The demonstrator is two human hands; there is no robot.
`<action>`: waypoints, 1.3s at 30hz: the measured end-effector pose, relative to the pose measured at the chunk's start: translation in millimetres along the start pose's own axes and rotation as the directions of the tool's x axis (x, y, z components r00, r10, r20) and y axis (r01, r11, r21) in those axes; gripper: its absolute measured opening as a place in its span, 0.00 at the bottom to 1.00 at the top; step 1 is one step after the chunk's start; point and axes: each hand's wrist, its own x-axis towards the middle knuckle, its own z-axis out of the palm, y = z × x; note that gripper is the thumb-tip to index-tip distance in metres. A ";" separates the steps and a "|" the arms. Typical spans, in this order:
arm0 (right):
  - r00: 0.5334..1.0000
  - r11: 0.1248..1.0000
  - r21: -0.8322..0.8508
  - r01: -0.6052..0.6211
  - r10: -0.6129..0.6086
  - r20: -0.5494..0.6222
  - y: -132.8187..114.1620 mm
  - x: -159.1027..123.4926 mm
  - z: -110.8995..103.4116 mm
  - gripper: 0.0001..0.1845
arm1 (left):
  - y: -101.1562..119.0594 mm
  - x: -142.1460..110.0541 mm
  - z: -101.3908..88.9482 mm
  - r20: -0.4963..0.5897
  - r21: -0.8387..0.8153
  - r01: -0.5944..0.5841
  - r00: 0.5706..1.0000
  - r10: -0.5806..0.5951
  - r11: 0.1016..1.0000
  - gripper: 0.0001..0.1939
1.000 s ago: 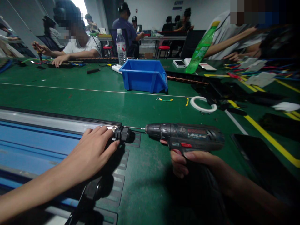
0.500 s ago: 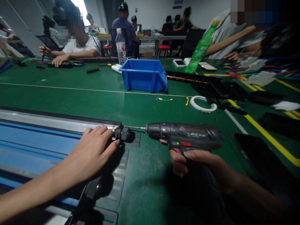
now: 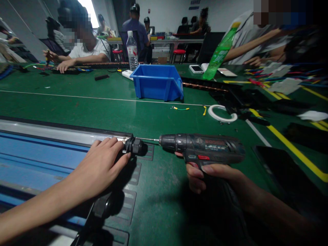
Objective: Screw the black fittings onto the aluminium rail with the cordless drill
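So the right hand (image 3: 225, 171) has a power drill (image 3: 205, 145) wrapped up by the handle, fingers curled tight around the grip, one at the red trigger. The drill's pretty much level over the near part of the green tabletop (image 3: 160, 184), long thin bit (image 3: 146, 139) pointing left, its tip right up at the end of a silver rail (image 3: 51, 129).

That rail runs along the far side of a blue panel (image 3: 38, 153) sitting toward the tabletop's near left corner. The left hand (image 3: 104, 167) has its fingers bent over the rail's end, thumb just beside a black cable gland (image 3: 134, 147). Fingertips are partly hidden, so can't tell if it's actually pinching anything.

Farther back there's a blue bin (image 3: 153, 85), with a clear bottle (image 3: 132, 56) near the tabletop's far edge and a tilted green bottle (image 3: 219, 56) to the right.
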 end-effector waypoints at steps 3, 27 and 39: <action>1.000 1.000 -0.003 0.003 -0.003 0.000 0.2 0.2 -0.2 0.25 | 0.0 -0.3 -0.5 0.001 0.000 0.003 1.000 -0.003 1.000 0.17; 1.000 1.000 -0.022 -0.002 0.002 -0.006 -0.6 0.1 2.0 0.18 | 1.1 0.1 -1.2 0.002 -0.006 0.005 1.000 -0.005 1.000 0.17; 0.999 0.997 -0.072 -0.041 0.041 0.008 -3.2 -0.7 1.1 0.14 | 1.1 0.7 -0.4 -0.005 0.001 0.002 1.000 -0.002 1.000 0.16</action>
